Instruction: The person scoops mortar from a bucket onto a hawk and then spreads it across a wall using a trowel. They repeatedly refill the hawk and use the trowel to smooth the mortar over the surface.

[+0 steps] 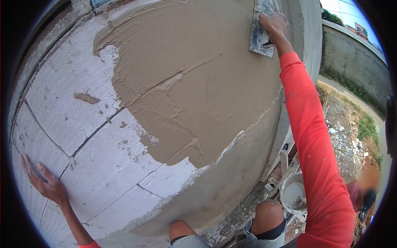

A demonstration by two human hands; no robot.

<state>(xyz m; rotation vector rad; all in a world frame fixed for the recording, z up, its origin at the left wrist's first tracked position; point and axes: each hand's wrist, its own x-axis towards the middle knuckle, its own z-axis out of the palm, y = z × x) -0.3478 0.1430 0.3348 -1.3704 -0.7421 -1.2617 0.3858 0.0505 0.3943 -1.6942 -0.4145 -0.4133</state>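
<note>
My right hand (275,27) grips the handle of a plastering trowel (259,39), its long blade flat on the wall near the right corner. Wet grey-brown plaster (178,62) spreads over the upper middle of the wall, with ridges and a few smears on it. Bare white blocks (70,91) with dark joints show to the left and below. My left hand (45,182) rests on those blocks at the lower left, fingers spread, holding nothing. A small blob of plaster (87,98) sticks to one block.
A bucket (292,192) stands low beside my knee, with pale material inside. Rubble (345,132) litters the ground at the right. Another person (364,188) is at the lower right. A boundary wall (351,58) runs behind. An older, smoother plaster band (215,198) lies lower on the wall.
</note>
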